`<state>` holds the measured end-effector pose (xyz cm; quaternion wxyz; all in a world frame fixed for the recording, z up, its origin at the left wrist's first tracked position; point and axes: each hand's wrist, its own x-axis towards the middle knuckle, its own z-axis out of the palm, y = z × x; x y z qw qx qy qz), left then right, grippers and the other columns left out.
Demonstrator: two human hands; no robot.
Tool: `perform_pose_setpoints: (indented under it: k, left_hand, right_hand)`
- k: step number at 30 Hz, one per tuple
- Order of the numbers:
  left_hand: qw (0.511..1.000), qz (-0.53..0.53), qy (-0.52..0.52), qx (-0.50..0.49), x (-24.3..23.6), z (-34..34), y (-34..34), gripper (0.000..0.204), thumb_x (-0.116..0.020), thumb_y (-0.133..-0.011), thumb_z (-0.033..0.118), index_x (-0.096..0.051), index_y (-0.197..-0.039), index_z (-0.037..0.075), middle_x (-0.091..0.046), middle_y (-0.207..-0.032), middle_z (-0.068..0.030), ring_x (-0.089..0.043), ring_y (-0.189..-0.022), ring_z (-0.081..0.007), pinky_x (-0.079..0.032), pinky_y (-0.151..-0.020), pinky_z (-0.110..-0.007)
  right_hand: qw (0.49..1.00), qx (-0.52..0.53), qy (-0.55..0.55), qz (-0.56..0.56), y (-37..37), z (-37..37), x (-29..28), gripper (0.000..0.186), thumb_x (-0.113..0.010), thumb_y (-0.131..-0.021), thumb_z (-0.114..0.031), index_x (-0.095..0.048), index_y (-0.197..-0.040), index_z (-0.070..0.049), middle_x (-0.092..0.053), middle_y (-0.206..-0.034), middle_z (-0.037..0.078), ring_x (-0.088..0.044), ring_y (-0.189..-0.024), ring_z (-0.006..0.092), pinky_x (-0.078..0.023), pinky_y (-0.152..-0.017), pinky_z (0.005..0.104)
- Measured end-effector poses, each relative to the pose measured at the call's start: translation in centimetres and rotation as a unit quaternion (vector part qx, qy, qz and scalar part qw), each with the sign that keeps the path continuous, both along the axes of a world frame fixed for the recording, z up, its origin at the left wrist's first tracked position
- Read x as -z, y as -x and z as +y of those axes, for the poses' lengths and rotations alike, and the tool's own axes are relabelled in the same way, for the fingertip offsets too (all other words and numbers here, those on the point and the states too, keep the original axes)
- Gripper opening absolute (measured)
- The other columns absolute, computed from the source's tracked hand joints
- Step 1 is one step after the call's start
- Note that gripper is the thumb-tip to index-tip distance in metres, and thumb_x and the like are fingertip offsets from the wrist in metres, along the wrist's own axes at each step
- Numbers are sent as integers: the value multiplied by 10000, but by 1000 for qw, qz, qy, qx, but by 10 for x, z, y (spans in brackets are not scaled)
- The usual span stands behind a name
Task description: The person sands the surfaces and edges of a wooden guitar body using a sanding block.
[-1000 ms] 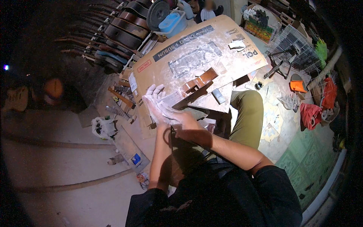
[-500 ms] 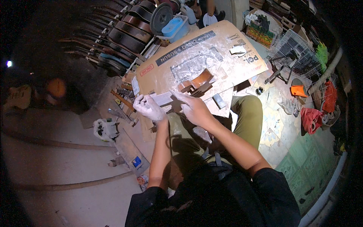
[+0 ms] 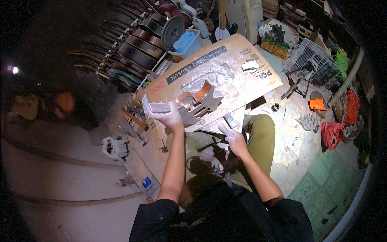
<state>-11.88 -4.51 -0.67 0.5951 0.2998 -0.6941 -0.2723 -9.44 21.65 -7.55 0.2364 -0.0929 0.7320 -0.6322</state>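
A dusty wooden workpiece with a curved, glossy brown side [image 3: 202, 92], a grey notched face and a pale flat end is held up over the cardboard. My left hand [image 3: 171, 117], whitened with dust, is closed round it near the pale end. My right hand [image 3: 237, 143] is apart from it, nearer my lap, with fingers closed on a small pale grey block [image 3: 225, 130]. A second grey block [image 3: 230, 119] lies on the near edge of the cardboard sheet [image 3: 169, 80], just beyond that hand.
A crumpled white piece [image 3: 250, 66] lies on the dusty cardboard. Guitars [image 3: 137, 50] stand racked at the far left, beside a blue tub [image 3: 186, 41]. To the right are a wire cage [image 3: 308, 60], an orange scoop-like thing [image 3: 318, 104] and a red bag [image 3: 333, 135]. Tools [image 3: 135, 117] lie left.
My right hand has come off the workpiece and drawn back toward my lap, showing the block in it. My left hand has turned and raised the workpiece, exposing more of its grey face.
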Motion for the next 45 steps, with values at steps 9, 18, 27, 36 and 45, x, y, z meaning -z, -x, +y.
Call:
perform_pose_setpoints:
  k: [9, 18, 27, 36, 45]
  left_hand:
    - [991, -97, -88, 29, -36, -44, -29, 414, -604, -924, 71, -436, -1286, -40, -654, -1100, -158, -641, -972, -240, -502, -913, -368]
    - [992, -43, -101, -60, 2, 10, -2, 638, -759, -845, 205, -425, -1322, -55, -594, -1224, -234, -605, -1099, -292, -480, -946, -402]
    - [995, -53, -80, 11, -1, -33, -24, 434, -652, -938, 271, -584, -1215, -57, -667, -1149, -207, -666, -1026, -300, -509, -895, -390]
    - [961, -10, -78, 264, -14, -103, -17, 226, -451, -1031, 155, -589, -1042, -23, -637, -852, -98, -672, -838, -202, -530, -786, -309]
    - [981, -73, -172, 58, -14, -39, 0, 783, -819, -773, 212, -374, -1372, -26, -521, -1290, -206, -574, -1140, -327, -431, -1023, -430]
  right_hand:
    - [987, 3, 48, -152, -16, 11, 23, 398, -538, -854, 5, -631, -1241, 9, -700, -1005, 97, -646, -847, 178, -546, -740, 331]
    - [985, -46, 33, -164, -33, -6, -1, 412, -606, -858, -25, -615, -1269, -13, -686, -1066, 89, -660, -911, 178, -609, -637, 345]
    - [983, -69, 26, -170, -40, 3, 13, 399, -574, -913, -90, -591, -1301, 4, -671, -1145, 109, -654, -946, 184, -586, -677, 343]
    - [960, -26, 73, -270, -37, 9, -20, 295, -526, -920, -43, -639, -1190, -12, -684, -932, 60, -629, -738, 122, -519, -644, 266]
    - [958, -11, 86, -272, -35, 14, -17, 264, -509, -959, -92, -667, -1159, -26, -673, -907, 33, -589, -718, 85, -473, -628, 241]
